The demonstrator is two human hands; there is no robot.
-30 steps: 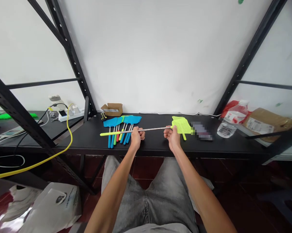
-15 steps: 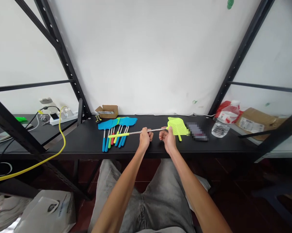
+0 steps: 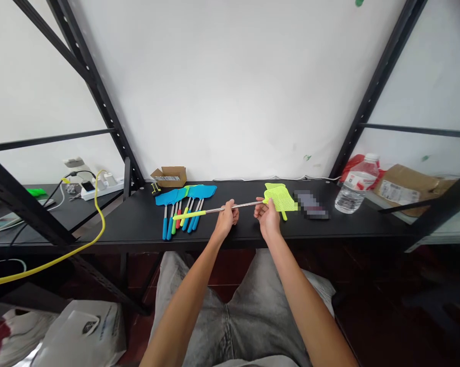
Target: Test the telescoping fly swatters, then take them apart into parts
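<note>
A yellow-green fly swatter [image 3: 280, 199] is held level above the black table, its handle to the left and its mesh head to the right. My left hand [image 3: 226, 216] is closed around the metal rod near its middle. At the neck, just below the mesh, my right hand [image 3: 268, 216] pinches the same swatter. Another yellow-green swatter [image 3: 284, 216] lies partly hidden behind that head. On the left, several swatters with mostly blue heads [image 3: 203, 191] lie in an overlapping row, with blue, green, red and yellow handles pointing toward me.
An opened small cardboard box [image 3: 170, 176] stands at the table's back left. A blurred-out dark flat object [image 3: 312, 205] lies right of the swatters, then a water bottle [image 3: 356, 184] and a brown package [image 3: 400, 186]. A yellow cable [image 3: 99, 204] hangs at left, beside the shelf post.
My left hand has shifted slightly left along the rod. My right hand stays at the swatter's neck, its fingers a little more extended. The view has tilted slightly.
</note>
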